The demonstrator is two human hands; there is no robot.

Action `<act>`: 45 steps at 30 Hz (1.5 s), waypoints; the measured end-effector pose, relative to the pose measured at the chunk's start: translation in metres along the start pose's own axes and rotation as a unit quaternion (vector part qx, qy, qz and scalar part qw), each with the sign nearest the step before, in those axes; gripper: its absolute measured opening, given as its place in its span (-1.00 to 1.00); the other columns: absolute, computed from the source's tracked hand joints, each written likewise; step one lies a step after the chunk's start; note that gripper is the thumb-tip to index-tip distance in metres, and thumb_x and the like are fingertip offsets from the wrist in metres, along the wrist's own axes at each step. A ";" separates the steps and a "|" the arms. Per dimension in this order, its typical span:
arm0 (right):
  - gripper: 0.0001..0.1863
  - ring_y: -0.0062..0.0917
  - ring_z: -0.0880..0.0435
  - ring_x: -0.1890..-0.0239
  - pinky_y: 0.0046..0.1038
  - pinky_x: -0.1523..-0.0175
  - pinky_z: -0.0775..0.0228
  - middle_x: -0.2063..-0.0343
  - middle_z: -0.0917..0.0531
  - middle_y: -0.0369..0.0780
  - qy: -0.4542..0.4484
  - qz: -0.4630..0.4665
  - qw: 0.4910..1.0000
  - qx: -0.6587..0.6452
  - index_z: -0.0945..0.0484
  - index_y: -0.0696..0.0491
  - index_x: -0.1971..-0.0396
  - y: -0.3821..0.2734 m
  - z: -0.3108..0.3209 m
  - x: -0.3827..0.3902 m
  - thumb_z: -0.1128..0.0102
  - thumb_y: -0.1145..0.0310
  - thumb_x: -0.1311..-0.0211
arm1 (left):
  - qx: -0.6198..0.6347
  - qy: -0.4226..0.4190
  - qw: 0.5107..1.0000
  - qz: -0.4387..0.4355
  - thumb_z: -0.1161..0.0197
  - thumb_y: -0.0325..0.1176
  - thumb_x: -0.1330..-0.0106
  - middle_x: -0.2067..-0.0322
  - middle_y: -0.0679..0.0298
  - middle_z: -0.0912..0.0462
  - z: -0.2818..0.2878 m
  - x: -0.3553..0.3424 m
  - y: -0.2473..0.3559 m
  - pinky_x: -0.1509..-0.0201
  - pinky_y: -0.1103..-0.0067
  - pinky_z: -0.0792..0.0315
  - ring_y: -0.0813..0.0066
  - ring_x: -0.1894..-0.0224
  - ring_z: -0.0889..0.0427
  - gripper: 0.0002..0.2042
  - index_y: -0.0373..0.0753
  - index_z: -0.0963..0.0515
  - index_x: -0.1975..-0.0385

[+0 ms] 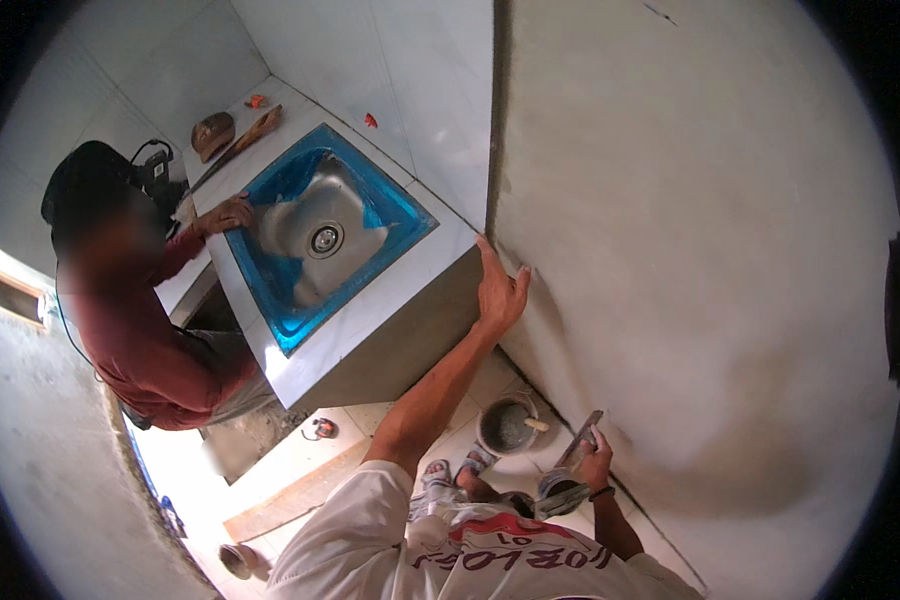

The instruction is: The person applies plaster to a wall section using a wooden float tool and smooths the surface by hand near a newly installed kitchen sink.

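My left hand (502, 292) is open, its fingers stretched out and the fingertips at the corner where the tiled counter (385, 305) meets the plastered wall (690, 230). Set into that counter is a square steel sink (310, 262), its rim covered in blue film. Low on the right, close to the wall, my right hand (597, 462) is closed around a flat grey trowel (582, 436); part of its grip is hidden. Below the counter a bucket (507, 426) of grey wet mix stands on the floor, with a light-handled tool in it.
On the left a person in a maroon shirt (160, 345) rests a hand (232, 213) on the sink's edge. A cap (212, 135) and a wooden-handled tool (245, 142) lie on the counter's far end. Below are a board (290, 495), an orange tape measure (320, 429) and a container (237, 561).
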State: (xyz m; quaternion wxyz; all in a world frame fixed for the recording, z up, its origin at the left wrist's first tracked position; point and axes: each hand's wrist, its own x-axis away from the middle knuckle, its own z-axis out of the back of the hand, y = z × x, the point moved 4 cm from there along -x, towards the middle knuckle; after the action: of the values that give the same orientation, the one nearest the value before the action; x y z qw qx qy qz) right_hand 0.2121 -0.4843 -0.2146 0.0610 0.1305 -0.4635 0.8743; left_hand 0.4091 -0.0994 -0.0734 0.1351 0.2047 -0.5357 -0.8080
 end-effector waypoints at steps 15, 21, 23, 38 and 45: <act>-0.45 -0.26 -0.53 -0.13 -0.35 -0.25 -0.28 -0.07 -0.55 0.04 0.037 0.052 0.998 0.003 -0.41 0.33 -0.14 0.025 0.026 0.015 -0.14 0.37 -0.16 | 0.128 0.179 0.973 0.069 -0.10 -0.29 -0.29 -0.47 0.12 0.09 -0.014 -0.028 -0.005 -0.22 0.41 -0.34 0.08 -0.37 -0.22 -0.07 -0.34 0.51 -0.40; -0.45 -0.27 -0.52 -0.14 -0.34 -0.27 -0.27 -0.08 -0.55 0.04 0.020 0.055 0.998 -0.035 -0.40 0.33 -0.15 0.006 0.021 0.023 -0.15 0.35 -0.18 | 0.160 0.231 0.956 0.078 -0.09 -0.22 -0.33 -0.45 0.03 0.04 -0.026 -0.033 -0.006 -0.30 0.41 -0.24 0.01 -0.39 -0.17 -0.10 -0.38 0.47 -0.40; -0.47 -0.28 -0.49 -0.18 -0.33 -0.29 -0.24 -0.10 -0.53 0.05 0.008 0.061 0.997 -0.051 -0.40 0.34 -0.14 -0.002 0.024 0.016 -0.15 0.33 -0.23 | 0.166 0.247 0.952 0.070 -0.09 -0.20 -0.34 -0.44 0.00 0.02 -0.028 -0.038 -0.005 -0.34 0.41 -0.19 0.00 -0.40 -0.14 -0.10 -0.38 0.45 -0.40; -0.52 -0.50 -0.53 0.12 -0.45 0.00 -0.40 0.09 -0.56 -0.15 0.067 0.276 0.959 0.010 -0.38 0.39 -0.12 -0.233 0.111 0.017 -0.12 0.46 -0.24 | 0.189 0.252 0.949 -0.003 -0.17 -0.19 -0.27 -0.42 -0.08 0.00 0.007 -0.040 0.068 -0.34 0.40 -0.19 -0.02 -0.40 -0.15 -0.04 -0.39 0.43 -0.40; -0.66 -0.56 -0.51 0.34 -0.49 0.30 -0.36 0.34 -0.56 -0.20 0.283 0.329 0.900 -0.032 -0.49 0.34 0.14 -0.274 0.210 0.031 -0.09 0.38 -0.19 | 0.202 0.276 0.939 -0.048 -0.18 -0.20 -0.25 -0.43 -0.12 0.05 0.022 -0.053 0.109 -0.31 0.43 -0.23 -0.03 -0.39 -0.17 -0.02 -0.42 0.44 -0.39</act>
State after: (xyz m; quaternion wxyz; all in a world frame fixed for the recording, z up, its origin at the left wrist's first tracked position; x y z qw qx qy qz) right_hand 0.2812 -0.5036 0.1246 -0.0974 -0.2843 -0.4712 0.8293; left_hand 0.4448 -0.1009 0.0439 0.1944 0.4678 -0.6188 -0.6004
